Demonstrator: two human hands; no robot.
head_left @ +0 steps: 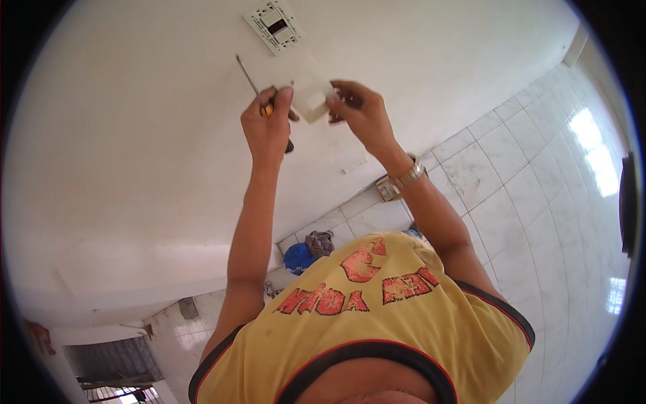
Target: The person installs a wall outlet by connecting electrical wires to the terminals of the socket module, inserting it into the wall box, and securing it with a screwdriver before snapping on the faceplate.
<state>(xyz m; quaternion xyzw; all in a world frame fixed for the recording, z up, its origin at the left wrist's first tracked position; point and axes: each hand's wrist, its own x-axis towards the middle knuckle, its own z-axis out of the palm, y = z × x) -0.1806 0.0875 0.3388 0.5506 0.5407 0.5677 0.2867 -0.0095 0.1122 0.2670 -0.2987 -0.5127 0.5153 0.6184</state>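
Note:
A white rectangular cover plate (308, 75) is held up in front of the wall, its lower part between my two hands. My left hand (266, 131) is closed round a screwdriver (247, 77), its metal shaft pointing up and left. Yellow shows on the handle between the fingers, and its dark end sticks out below the hand. The left thumb and fingers are also at the plate's left edge. My right hand (363, 111) pinches the plate's lower right corner, with its fingertips slightly blurred. Just above the plate, a white switch frame (274, 27) with a dark centre is fixed to the wall.
A white wall outlet (355, 165) sits lower down the wall. On the tiled floor (484, 158) along the wall's foot are a small box (387, 189), a blue cap (298, 258) and a grey cloth (319, 242). A grey-curtained window (114, 360) is at lower left.

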